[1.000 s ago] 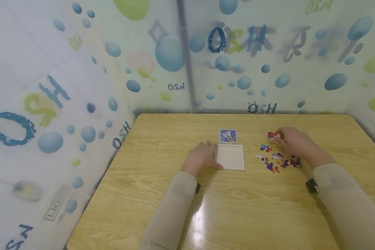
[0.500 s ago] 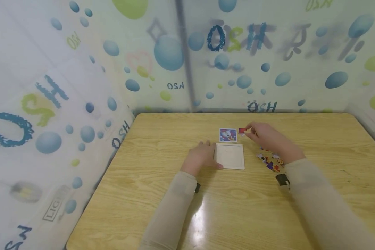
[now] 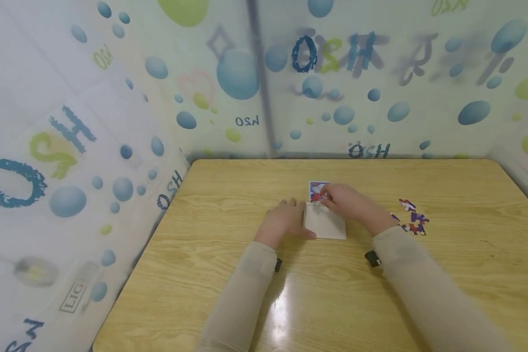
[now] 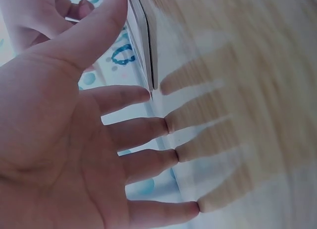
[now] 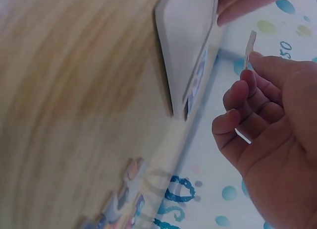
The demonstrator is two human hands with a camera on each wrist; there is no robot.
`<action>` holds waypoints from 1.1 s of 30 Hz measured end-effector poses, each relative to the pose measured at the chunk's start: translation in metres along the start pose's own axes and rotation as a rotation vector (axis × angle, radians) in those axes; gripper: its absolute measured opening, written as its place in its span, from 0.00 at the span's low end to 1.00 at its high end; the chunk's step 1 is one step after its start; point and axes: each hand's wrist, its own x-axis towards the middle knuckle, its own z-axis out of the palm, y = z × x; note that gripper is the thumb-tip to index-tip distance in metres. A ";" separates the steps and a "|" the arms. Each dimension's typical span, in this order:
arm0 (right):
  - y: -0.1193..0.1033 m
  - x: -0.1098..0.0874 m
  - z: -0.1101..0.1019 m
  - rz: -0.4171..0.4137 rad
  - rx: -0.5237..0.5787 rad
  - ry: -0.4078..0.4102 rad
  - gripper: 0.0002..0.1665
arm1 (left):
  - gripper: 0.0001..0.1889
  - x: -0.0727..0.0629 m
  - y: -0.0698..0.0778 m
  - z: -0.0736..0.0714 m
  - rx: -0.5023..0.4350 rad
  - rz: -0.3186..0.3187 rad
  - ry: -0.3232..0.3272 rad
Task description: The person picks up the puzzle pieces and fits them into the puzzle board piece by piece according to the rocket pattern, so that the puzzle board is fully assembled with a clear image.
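A pale, shallow square puzzle tray (image 3: 326, 226) lies mid-table, its inside bare where it shows. My left hand (image 3: 283, 222) rests at its left side with fingers spread and fairly straight; in the left wrist view the fingertips touch the table and the thumb lies along the tray's edge. Over the tray's far edge, my right hand (image 3: 345, 201) pinches a thin puzzle piece (image 5: 251, 44) between thumb and index finger, clear of the surface. Behind the tray is a small picture card (image 3: 316, 187), partly hidden by the right hand.
Several loose puzzle pieces (image 3: 418, 218) lie to the tray's right, some hidden behind the right forearm. The wooden table (image 3: 193, 244) meets patterned curtains (image 3: 343, 98) at its back and left.
My right hand has carried the puzzle piece leftward from beside the loose pieces, past the card's right side, to the tray's far edge. The left hand has stayed at the tray.
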 end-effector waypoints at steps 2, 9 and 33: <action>-0.001 0.001 0.004 0.006 -0.003 -0.023 0.19 | 0.56 -0.001 0.000 0.001 0.008 0.002 0.002; 0.000 0.006 0.017 0.054 -0.006 -0.087 0.18 | 0.56 0.001 0.002 0.005 -0.007 -0.012 0.007; -0.011 0.007 0.023 0.027 -0.097 -0.097 0.15 | 0.57 0.000 0.003 0.001 -0.016 -0.029 -0.020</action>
